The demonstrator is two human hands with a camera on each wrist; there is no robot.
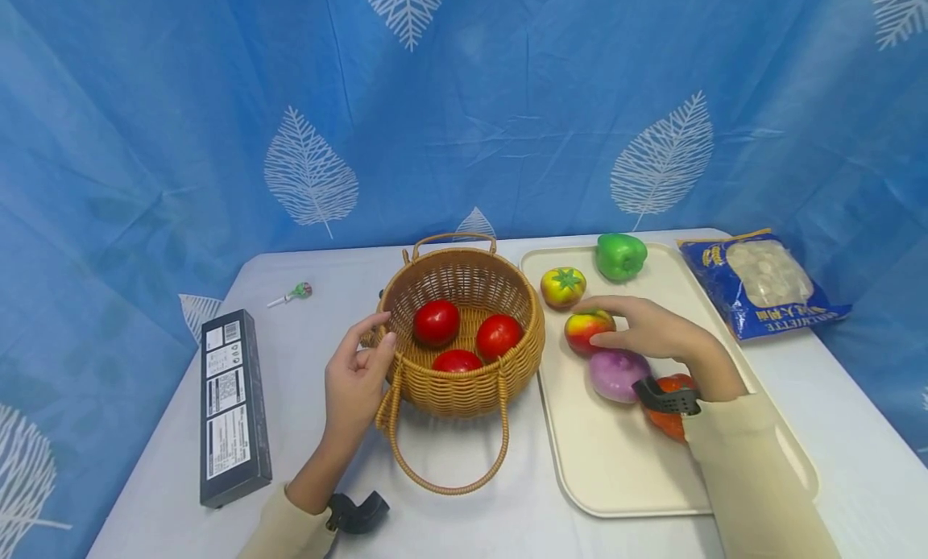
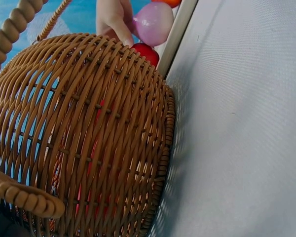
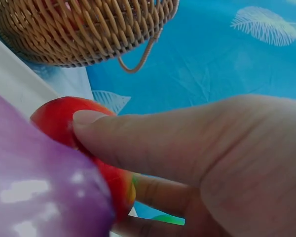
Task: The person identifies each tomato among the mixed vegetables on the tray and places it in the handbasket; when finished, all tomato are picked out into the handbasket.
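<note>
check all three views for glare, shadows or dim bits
Left wrist: a soft shadow lies on the white cloth beside the basket; right wrist: bright glare spots the glossy purple vegetable, and the right hand looks dim; head: fairly even light, with small highlights on the red fruits.

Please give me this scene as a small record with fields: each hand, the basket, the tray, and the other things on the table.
left hand: at the left rim of the basket; a firm grip cannot be confirmed
right hand: holds a red-and-yellow fruit over the tray
wicker basket: upright, three red fruits inside
tray: green pepper, yellow fruit, purple onion, orange item partly hidden by the wrist
left of basket: black box, lollipop
right of tray: blue bag
</note>
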